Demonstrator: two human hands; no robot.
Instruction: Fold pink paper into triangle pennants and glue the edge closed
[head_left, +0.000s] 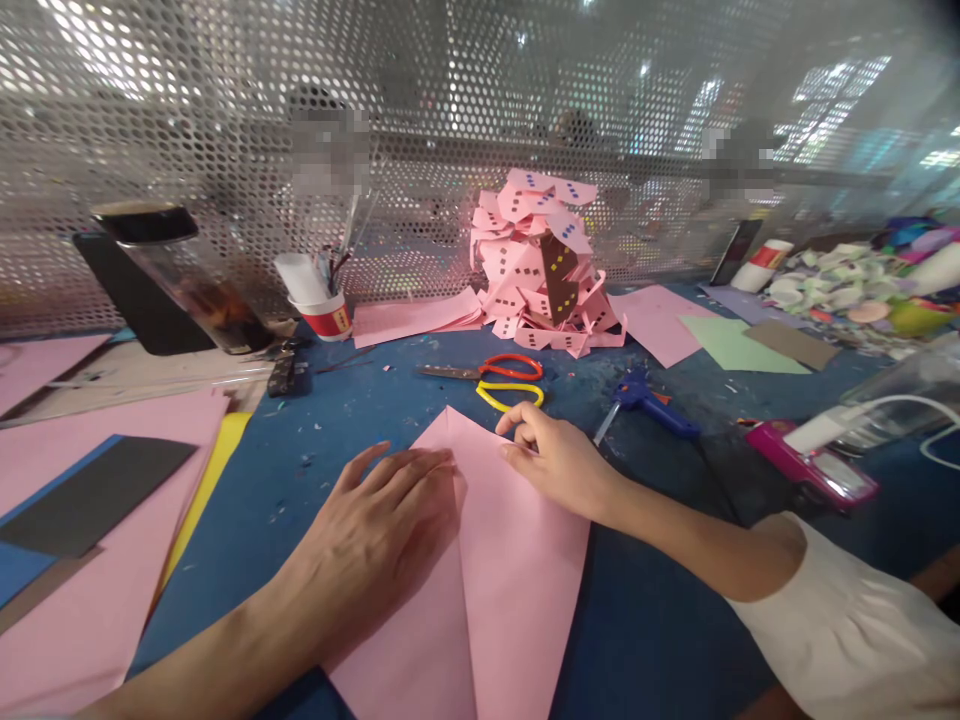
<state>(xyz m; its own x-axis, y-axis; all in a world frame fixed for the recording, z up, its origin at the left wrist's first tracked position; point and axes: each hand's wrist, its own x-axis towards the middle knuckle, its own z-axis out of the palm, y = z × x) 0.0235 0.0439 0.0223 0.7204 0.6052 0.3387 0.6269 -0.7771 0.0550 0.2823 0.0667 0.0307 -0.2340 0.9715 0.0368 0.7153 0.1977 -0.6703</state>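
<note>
A sheet of pink paper (517, 570) lies before me, folded to a point at its far end, with a lengthwise line down its middle. My left hand (382, 520) rests flat on its left half, fingers stretched toward the middle line. At the upper right edge of the sheet, my right hand (559, 460) has thumb and curled fingers closed on the paper. Just beyond the tip are scissors (510, 382) with one red and one yellow handle loop. To the right of them lies a blue glue gun (645, 400).
Pink paper pieces with dots form a pile (532, 270) at the back. Left are stacked pink sheets (97, 620), a lidded jar (202, 290) and a paper cup (326, 315). A magenta device (817, 465) with a white cable lies right. Perforated metal (420, 150) closes off the back.
</note>
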